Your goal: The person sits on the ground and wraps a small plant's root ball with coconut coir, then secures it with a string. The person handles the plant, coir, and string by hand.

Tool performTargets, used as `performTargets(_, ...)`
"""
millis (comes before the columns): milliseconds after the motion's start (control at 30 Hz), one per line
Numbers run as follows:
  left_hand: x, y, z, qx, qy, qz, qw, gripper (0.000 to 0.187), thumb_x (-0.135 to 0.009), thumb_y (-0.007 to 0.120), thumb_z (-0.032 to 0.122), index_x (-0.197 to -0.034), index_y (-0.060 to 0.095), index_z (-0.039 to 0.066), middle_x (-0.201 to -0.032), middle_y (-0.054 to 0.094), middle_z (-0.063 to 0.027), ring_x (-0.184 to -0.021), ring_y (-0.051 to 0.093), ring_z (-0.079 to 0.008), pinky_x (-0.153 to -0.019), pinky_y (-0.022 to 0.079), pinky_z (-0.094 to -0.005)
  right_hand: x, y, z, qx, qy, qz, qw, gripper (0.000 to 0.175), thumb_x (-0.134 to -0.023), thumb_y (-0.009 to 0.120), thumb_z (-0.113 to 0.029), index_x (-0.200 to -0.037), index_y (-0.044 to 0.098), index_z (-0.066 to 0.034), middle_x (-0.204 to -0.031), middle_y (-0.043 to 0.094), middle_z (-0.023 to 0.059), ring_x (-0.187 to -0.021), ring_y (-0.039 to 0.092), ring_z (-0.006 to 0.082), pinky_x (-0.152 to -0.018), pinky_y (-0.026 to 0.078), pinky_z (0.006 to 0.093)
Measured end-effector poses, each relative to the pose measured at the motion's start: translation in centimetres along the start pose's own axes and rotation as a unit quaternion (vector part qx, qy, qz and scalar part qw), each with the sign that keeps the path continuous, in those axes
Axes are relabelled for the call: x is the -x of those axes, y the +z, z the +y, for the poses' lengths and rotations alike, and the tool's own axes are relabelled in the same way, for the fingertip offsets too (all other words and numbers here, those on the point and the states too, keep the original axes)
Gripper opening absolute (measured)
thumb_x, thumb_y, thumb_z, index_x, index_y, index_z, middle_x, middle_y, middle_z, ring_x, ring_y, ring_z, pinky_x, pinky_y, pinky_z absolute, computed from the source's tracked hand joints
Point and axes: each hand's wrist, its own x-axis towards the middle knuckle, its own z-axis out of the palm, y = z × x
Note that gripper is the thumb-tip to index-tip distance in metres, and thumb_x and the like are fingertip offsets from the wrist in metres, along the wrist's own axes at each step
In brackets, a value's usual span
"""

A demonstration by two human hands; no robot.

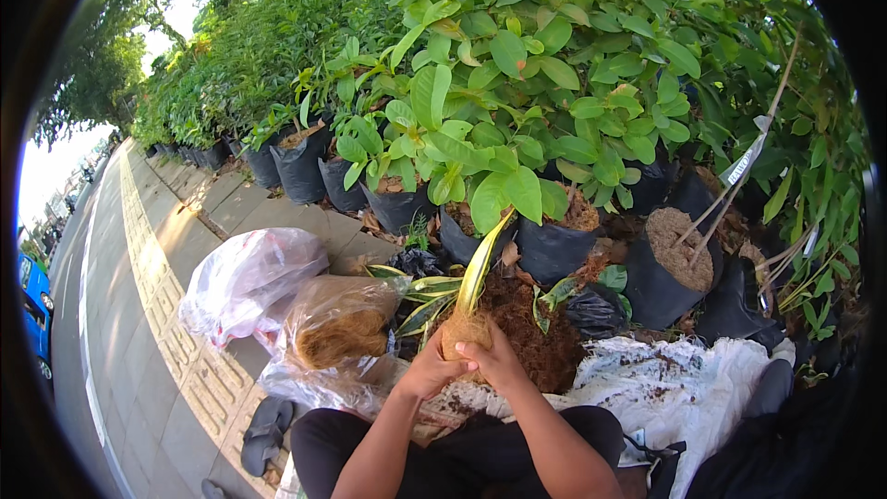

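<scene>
Both hands are closed around a ball of tan coconut fibre [466, 334] wrapped about the base of a yellow-and-green snake plant [478, 270], which stands up out of it. My left hand [433, 369] holds the ball's left side, and my right hand [500, 364] holds its right side. The thumbs meet at the front. Just beyond the hands lies a heap of brown coco peat [547, 339]. To the left, more variegated snake plant leaves [426, 305] show beside an open clear plastic bag [339, 291] with loose coconut fibre [343, 339] in it.
A white plastic bag [253, 277] rests on the paving at left. A soiled white woven sack [672, 381] spreads at right, near a small black-bagged plant [597, 312]. Leafy saplings in black polybags [554, 246] line the far side. Sandals [265, 433] lie near the tactile paving [208, 388].
</scene>
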Motion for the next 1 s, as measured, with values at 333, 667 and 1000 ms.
performTargets(333, -0.3, -0.3, -1.5, -0.073, 0.081, 0.187, 0.976, 0.067, -0.082, 0.078, -0.001, -0.140, 0.044, 0.001, -0.126, 0.061, -0.0082, -0.111, 0.063, -0.0172, -0.096, 0.053, -0.0318, 0.3, -0.9, -5.0, 0.376, -0.114, 0.142, 0.909, 0.051, -0.095, 0.072, -0.041, -0.126, 0.062, -0.0017, -0.131, 0.059, 0.0159, -0.121, 0.055, 0.0331, -0.100, 0.047, 0.0441)
performTargets(667, -0.2, 1.0, -2.5, -0.358, 0.215, 0.313, 0.853, 0.071, -0.083, 0.078, 0.020, -0.139, 0.041, -0.003, -0.122, 0.063, -0.0216, -0.110, 0.065, -0.0319, -0.094, 0.052, -0.0408, 1.2, 3.6, -4.1, 0.502, -0.366, -0.084, 0.779, 0.047, -0.101, 0.060, -0.040, -0.132, 0.065, -0.0045, -0.150, 0.050, 0.0175, -0.141, 0.043, 0.0380, -0.117, 0.033, 0.0518)
performTargets(1000, 0.3, 2.7, -1.7, -0.079, 0.184, 0.230, 0.952, 0.066, -0.082, 0.080, 0.010, -0.138, 0.045, 0.002, -0.120, 0.063, -0.0100, -0.107, 0.064, -0.0199, -0.093, 0.054, -0.0341, 0.8, 3.4, -1.2, 0.259, -0.323, 0.047, 0.909, 0.059, -0.108, 0.047, -0.043, -0.137, 0.057, 0.0072, -0.147, 0.047, 0.0234, -0.136, 0.046, 0.0385, -0.114, 0.037, 0.0476)
